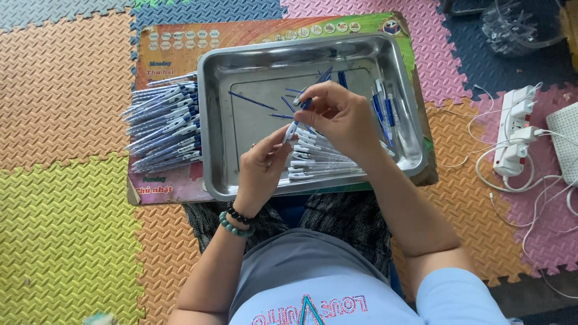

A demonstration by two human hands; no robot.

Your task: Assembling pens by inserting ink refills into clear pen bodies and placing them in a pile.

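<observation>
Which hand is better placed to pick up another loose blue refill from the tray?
Probably the right hand: it hovers over the loose blue refills in the steel tray. The left hand is nearer the tray's front edge, steadying the pen barrel.

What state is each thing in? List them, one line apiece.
Left hand: pinching a pen barrel at its lower end.
Right hand: fingers closed on the pen's upper end.
Pen barrel: held over the tray, tilted.
Metal tray: flat, holding loose pen parts.
Pen pile: stacked beside the tray.
Power strip: plugs inserted.
</observation>
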